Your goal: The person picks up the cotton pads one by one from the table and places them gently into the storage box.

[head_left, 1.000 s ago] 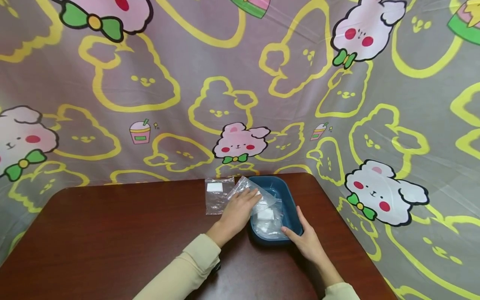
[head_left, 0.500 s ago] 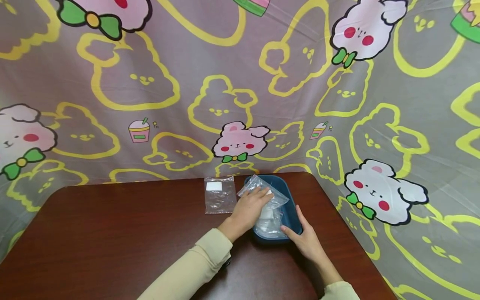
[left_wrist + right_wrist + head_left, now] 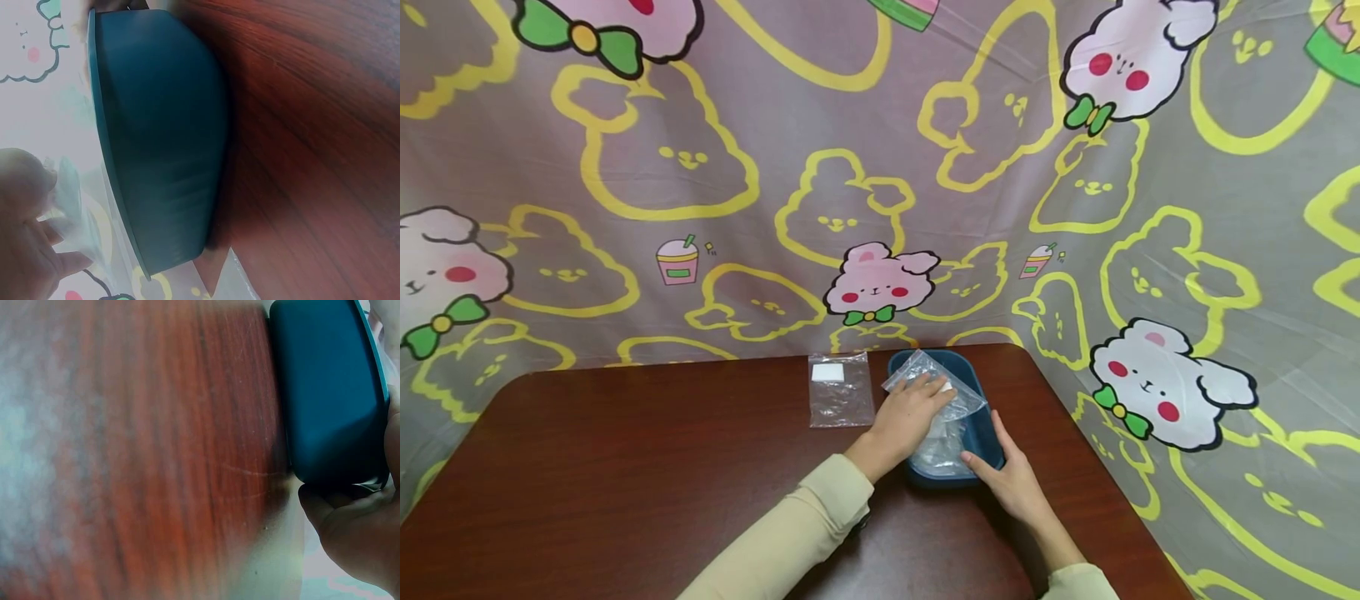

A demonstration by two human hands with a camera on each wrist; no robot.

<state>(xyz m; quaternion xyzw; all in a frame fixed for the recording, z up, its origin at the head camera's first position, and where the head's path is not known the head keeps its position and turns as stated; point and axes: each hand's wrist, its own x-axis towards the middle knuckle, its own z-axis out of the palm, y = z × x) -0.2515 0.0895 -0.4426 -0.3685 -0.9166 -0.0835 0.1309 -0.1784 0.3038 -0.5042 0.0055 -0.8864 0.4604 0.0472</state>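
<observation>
A clear zip-lock bag with a white patch lies over the blue plastic tub. My left hand holds this bag from above, fingers spread over it. In the left wrist view, the thumb and fingertips show at the plastic, beside the tub's rim. More clear bags lie inside the tub's near end, partly covered by the held bag. My right hand grips the tub's near right corner, thumb over the rim and fingers along the outer wall.
Left of the tub, another clear bag with a white patch lies flat on the brown wooden table. A patterned cloth hangs behind the table and along its right side.
My left hand has moved right with the bag, bringing it farther over the tub and off the flat bag on the table. The right hand stays on the tub.
</observation>
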